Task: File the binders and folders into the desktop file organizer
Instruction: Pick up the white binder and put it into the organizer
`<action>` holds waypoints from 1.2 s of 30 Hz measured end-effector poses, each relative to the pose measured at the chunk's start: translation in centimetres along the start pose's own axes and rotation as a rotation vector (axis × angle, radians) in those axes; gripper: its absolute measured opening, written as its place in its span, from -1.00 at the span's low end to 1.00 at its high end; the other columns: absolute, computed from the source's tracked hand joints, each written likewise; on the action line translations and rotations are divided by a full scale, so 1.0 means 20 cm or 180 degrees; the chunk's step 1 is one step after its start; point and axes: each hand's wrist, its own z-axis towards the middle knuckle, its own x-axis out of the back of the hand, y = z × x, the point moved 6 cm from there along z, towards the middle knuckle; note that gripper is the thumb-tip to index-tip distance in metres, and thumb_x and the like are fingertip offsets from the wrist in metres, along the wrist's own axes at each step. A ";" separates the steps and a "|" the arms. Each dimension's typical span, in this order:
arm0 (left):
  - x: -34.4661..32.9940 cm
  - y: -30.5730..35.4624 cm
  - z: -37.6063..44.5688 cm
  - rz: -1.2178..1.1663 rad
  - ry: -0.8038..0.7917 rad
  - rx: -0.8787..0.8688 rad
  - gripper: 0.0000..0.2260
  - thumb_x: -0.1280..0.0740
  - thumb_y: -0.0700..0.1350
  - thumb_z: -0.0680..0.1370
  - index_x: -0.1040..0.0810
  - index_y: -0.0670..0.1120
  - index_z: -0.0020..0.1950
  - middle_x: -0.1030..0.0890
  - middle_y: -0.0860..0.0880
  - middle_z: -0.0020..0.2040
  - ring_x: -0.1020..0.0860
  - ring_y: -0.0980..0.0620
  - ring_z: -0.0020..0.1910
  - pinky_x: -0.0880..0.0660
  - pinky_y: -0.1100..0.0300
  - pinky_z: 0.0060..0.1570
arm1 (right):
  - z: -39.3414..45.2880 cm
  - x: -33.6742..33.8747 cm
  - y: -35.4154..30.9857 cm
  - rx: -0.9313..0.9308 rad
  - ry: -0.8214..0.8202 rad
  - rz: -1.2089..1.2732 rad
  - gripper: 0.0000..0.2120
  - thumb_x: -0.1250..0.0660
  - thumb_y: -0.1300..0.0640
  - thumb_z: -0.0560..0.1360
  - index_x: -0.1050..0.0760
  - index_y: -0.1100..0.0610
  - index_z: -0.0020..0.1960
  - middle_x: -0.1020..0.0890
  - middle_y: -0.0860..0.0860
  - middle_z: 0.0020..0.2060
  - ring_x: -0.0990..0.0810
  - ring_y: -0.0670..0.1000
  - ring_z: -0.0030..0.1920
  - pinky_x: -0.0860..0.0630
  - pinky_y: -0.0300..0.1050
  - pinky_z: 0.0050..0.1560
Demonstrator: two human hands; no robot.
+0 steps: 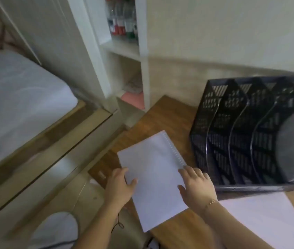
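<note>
A white binder [153,178] with a punched spine edge is lying flat on the wooden tabletop [162,121], just left of the black mesh file organizer [241,133]. The left hand [119,186] is gripping its left edge, thumb on top. The right hand [196,186] is resting on it, fingers spread and relaxed. Another white folder [268,216] is lying in front of the organizer.

**A bedroom at home**

A bed with a white sheet [17,97] and wooden frame stood beside a brown wooden surface [160,121]. White built-in shelves [124,49] held plastic bottles [122,18] against a pale wall.
</note>
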 end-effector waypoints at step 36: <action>-0.48 -0.15 -0.10 0.1702 -0.0500 0.0112 -0.15 0.51 0.45 0.36 0.12 0.17 0.59 0.03 -0.01 0.63 0.09 -0.21 0.58 -0.26 -0.36 0.36 | 0.11 -0.37 0.03 -0.2395 -0.1214 0.2612 -0.46 -0.29 0.00 0.45 -0.26 0.12 0.38 -0.38 0.18 0.29 -0.39 0.20 0.28 -0.37 -0.04 0.24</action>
